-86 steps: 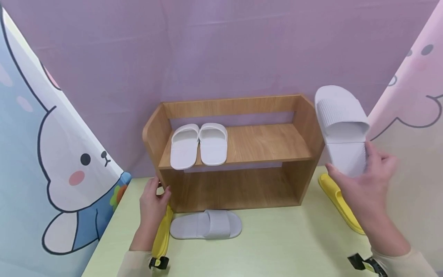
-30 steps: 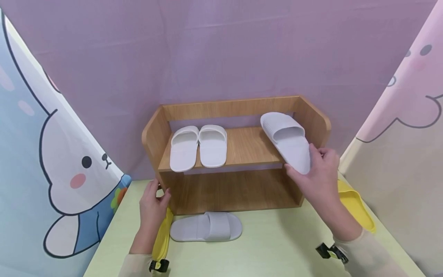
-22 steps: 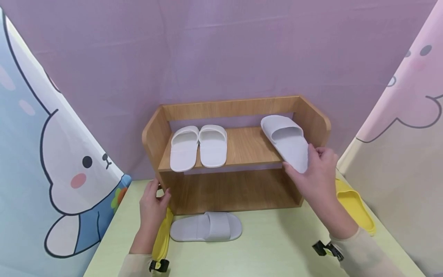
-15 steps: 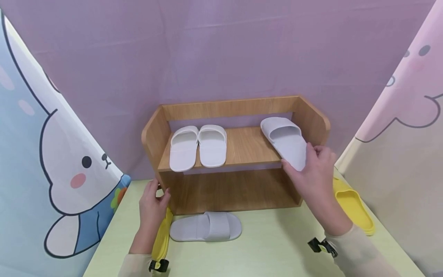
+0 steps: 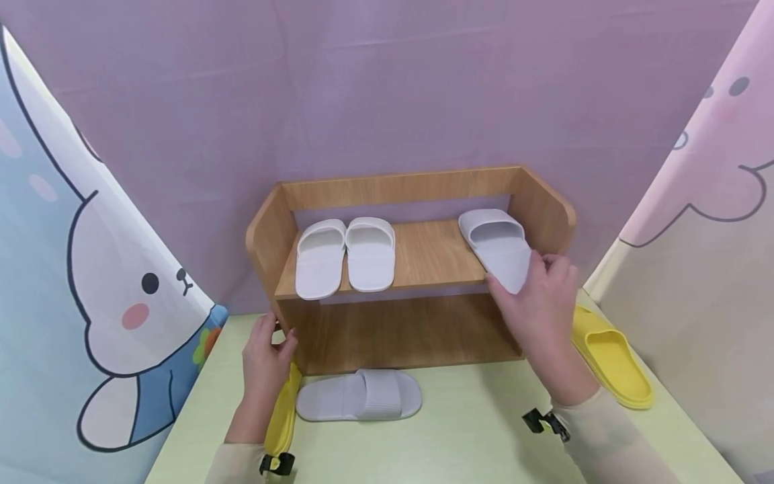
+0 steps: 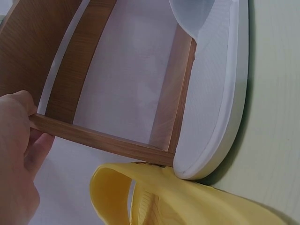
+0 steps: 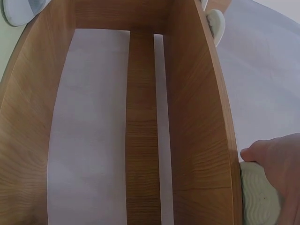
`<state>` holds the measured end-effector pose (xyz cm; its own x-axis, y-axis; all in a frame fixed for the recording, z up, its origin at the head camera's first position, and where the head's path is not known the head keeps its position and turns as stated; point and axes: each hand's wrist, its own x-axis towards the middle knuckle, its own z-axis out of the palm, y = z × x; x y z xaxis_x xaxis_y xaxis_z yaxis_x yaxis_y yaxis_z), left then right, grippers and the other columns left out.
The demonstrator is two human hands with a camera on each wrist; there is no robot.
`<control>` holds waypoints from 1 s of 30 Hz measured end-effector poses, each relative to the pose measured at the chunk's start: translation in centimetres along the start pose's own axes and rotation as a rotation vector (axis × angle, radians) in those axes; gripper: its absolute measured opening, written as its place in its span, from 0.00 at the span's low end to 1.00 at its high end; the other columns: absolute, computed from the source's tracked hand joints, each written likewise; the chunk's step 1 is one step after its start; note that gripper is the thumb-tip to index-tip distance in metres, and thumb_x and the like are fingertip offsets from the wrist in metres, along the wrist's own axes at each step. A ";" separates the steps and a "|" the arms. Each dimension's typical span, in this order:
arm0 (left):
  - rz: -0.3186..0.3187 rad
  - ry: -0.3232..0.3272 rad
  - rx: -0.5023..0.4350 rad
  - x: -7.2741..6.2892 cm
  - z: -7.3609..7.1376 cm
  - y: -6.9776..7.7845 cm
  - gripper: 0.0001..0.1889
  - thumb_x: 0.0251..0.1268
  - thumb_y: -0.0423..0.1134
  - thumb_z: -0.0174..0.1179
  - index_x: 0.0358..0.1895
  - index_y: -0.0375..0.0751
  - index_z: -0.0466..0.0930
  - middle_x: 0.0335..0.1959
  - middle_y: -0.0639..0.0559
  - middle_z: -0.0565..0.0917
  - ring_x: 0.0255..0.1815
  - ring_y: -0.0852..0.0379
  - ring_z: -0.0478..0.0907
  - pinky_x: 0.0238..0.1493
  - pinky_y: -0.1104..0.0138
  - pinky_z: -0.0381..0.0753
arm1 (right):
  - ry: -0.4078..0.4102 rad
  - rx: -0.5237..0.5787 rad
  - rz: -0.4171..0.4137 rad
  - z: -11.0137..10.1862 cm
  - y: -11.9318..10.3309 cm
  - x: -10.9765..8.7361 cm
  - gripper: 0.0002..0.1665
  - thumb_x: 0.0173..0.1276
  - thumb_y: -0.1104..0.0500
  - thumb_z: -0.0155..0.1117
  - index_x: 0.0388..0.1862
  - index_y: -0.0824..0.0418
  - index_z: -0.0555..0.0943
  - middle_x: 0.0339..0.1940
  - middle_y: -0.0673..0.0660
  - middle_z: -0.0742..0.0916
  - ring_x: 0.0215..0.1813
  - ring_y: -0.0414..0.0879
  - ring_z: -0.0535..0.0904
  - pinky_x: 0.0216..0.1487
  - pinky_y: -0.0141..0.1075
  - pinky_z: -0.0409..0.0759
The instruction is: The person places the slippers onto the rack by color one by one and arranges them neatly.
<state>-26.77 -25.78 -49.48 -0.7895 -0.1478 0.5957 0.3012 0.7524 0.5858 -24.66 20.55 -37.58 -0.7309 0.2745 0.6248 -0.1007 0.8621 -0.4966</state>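
A two-tier wooden shoe rack stands against the purple backdrop. My right hand pinches the heel of a pale grey slipper at the right end of the upper shelf, toe pointing back. In the right wrist view, the slipper's wavy sole overhangs the shelf's front edge under my fingers. My left hand grips the front edge of the rack's left side panel, thumb and fingers on either side in the left wrist view. Two white slippers sit side by side at the left of the upper shelf.
The matching grey slipper lies sideways on the pale green table before the rack. A yellow slipper is beside my left forearm, another yellow slipper right of the rack. Printed cloths flank both sides.
My right hand has brought the grey slipper from the air right of the rack leftward and down onto the upper shelf, lowering its heel. My left hand has stayed on the side panel.
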 end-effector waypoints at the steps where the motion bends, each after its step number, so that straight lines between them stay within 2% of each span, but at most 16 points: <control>1: 0.000 -0.001 0.000 0.0 0.0 0.0 0.31 0.74 0.30 0.73 0.77 0.44 0.75 0.62 0.41 0.82 0.62 0.38 0.86 0.46 0.46 0.94 | -0.005 -0.005 0.003 0.1 0.0 0.0 0.52 0.68 0.42 0.80 0.74 0.79 0.73 0.62 0.76 0.73 0.66 0.71 0.65 0.59 0.63 0.69; 8: 0.009 0.006 -0.002 0.0 0.1 0.0 0.30 0.73 0.29 0.73 0.76 0.43 0.75 0.61 0.41 0.83 0.61 0.38 0.86 0.45 0.46 0.94 | -0.010 -0.033 0.006 0.7 0.1 0.2 0.54 0.68 0.38 0.79 0.73 0.79 0.75 0.58 0.76 0.74 0.62 0.71 0.67 0.57 0.62 0.70; 14: 0.012 0.014 -0.007 0.1 0.3 -0.3 0.30 0.73 0.29 0.73 0.75 0.43 0.76 0.62 0.41 0.83 0.61 0.39 0.86 0.45 0.46 0.94 | -0.016 -0.050 0.006 1.0 0.0 0.4 0.57 0.67 0.32 0.78 0.72 0.78 0.75 0.58 0.76 0.74 0.61 0.71 0.67 0.57 0.61 0.71; 23: 0.024 0.020 -0.005 0.0 0.3 -0.5 0.30 0.73 0.29 0.73 0.75 0.43 0.76 0.62 0.41 0.83 0.61 0.39 0.86 0.44 0.46 0.94 | -0.055 -0.067 0.029 0.9 -0.2 0.4 0.61 0.67 0.29 0.77 0.74 0.79 0.73 0.59 0.75 0.73 0.62 0.70 0.66 0.59 0.61 0.70; 30: 0.028 0.022 0.003 0.0 0.4 -0.6 0.30 0.73 0.29 0.73 0.75 0.44 0.76 0.61 0.41 0.83 0.60 0.39 0.86 0.44 0.46 0.94 | -0.062 0.011 0.044 0.4 -0.1 0.0 0.64 0.65 0.26 0.77 0.77 0.77 0.73 0.61 0.74 0.73 0.64 0.69 0.67 0.61 0.62 0.70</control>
<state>-27.15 -25.97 -50.02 -0.7686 -0.1410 0.6240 0.3215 0.7582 0.5673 -24.91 20.30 -37.80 -0.7749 0.2850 0.5642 -0.0747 0.8451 -0.5294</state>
